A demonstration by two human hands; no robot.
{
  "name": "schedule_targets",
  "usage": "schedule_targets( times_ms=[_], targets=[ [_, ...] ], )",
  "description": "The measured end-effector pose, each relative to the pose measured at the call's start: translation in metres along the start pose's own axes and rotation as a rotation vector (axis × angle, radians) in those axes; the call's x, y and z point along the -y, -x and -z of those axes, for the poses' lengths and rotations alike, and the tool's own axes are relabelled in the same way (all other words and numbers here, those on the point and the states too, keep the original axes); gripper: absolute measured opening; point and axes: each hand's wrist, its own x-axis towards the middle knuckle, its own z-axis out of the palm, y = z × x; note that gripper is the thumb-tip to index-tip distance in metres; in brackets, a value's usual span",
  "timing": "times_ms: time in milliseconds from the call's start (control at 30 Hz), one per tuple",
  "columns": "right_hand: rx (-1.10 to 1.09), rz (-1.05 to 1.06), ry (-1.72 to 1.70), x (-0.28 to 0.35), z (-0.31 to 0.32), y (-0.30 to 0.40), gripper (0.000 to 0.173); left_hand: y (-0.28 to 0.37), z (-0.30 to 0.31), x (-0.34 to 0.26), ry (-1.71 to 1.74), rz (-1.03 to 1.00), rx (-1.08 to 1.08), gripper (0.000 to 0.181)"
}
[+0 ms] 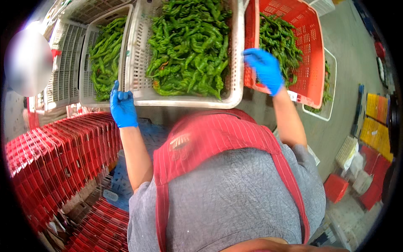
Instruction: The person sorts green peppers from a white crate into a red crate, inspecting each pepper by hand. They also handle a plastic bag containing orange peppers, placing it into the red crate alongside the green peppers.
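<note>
A white plastic crate point(189, 103) full of long green peppers point(195, 47) stands directly before me. My left hand point(123, 107), in a blue glove, is at its lower left corner with the index finger extended and other fingers curled; whether it grips the rim I cannot tell. My right hand point(265, 70), also blue-gloved and slightly blurred, is between the white crate's right rim and the red plastic crate point(310, 41), over that crate's near side. The red crate holds darker green peppers point(278, 41). Left of the middle crate, a narrower-looking white crate point(86, 69) holds more green peppers point(107, 56).
Stacked red crates point(63, 157) fill the lower left, beside a blue plastic pallet point(121, 179). Another white crate point(331, 94) with peppers sits beyond the red one. Yellow crates point(376, 126) and a red bin point(335, 188) stand at the far right. A blurred shape is at the upper left.
</note>
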Motion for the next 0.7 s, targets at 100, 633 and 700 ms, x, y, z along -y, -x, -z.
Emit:
schedule_targets(
  times_ms=[100,633,700],
  targets=[
    [0.445,0.418,0.663,-0.019,-0.1,-0.053,0.024,0.006,0.014,-0.009,-0.043,-0.017,-0.012,0.036],
    [0.741,0.198,1.226,-0.107,-0.279,-0.107,0.042,-0.015,0.039,-0.038,-0.076,0.014,-0.022,0.029],
    [0.673,0.309,0.889,-0.099,-0.271,-0.101,0.038,-0.019,0.034,-0.041,-0.12,0.001,-0.011,0.029]
  ],
)
